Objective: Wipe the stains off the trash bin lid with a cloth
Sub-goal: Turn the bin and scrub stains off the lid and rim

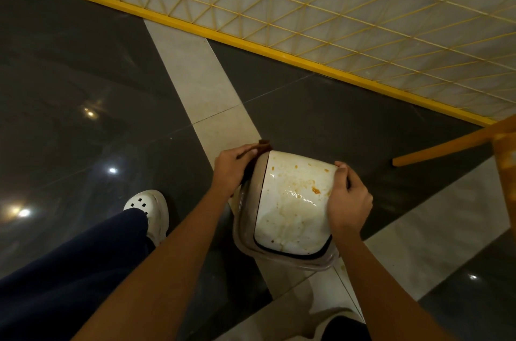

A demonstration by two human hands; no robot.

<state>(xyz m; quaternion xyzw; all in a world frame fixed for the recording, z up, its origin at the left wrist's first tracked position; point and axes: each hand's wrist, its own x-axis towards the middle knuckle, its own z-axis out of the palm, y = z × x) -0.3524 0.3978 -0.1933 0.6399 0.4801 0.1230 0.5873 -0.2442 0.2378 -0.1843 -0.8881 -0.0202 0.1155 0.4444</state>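
The person's right hand point(350, 201) is gripping the right edge of the white, orange-stained plastic trash bin lid point(293, 201), steadying it. The left hand point(231, 167) is clenching a dark brown cloth point(261, 148) at the lid's far-left corner. Wiping seems to be only starting; next, the cloth needs dragging across the stains.

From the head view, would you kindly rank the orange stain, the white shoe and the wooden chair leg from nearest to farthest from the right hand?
1. Orange stain: on the lid, just left of the right hand.
2. Wooden chair leg: up and to the right, over the dark floor.
3. White shoe: far left, beyond the left arm.
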